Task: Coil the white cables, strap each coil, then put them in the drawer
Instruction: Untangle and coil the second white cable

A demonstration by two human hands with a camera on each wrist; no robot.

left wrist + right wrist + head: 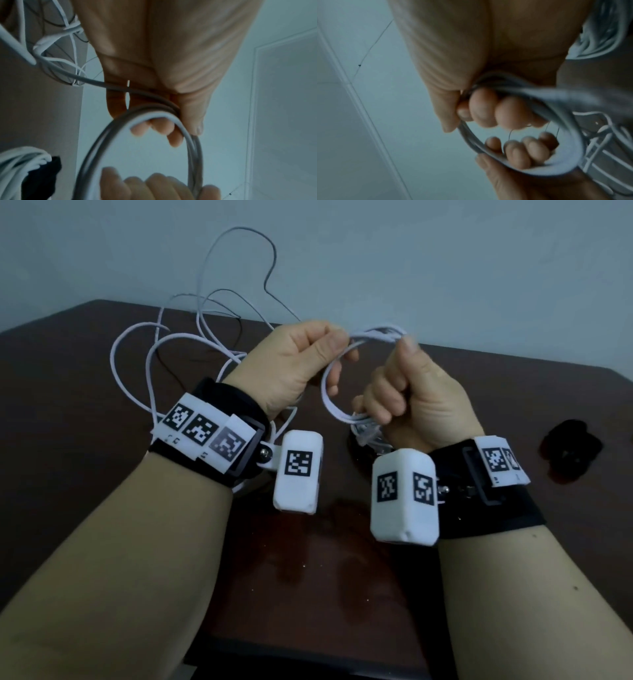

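Above the dark table, both hands hold one small coil of white cable (pixel 329 395) between them. My left hand (pixel 339 349) pinches its upper left side between thumb and curled fingers. My right hand (pixel 394 392) is a fist round the lower right side, thumb up against the top strands. The cable's loose remainder (pixel 150 361) trails back left in big loops over the table. The left wrist view shows my left hand (pixel 171 128) curled over the coil (pixel 193 148). In the blurred right wrist view my right hand (pixel 479 112) grips the coil (pixel 565 135).
The brown table (pixel 85 474) ends at a pale wall behind. A black strap-like object (pixel 572 453) lies at the right. Another white bundle (pixel 366 436) lies under my right hand; in the left wrist view this bundle (pixel 25 162) has a black band beside it.
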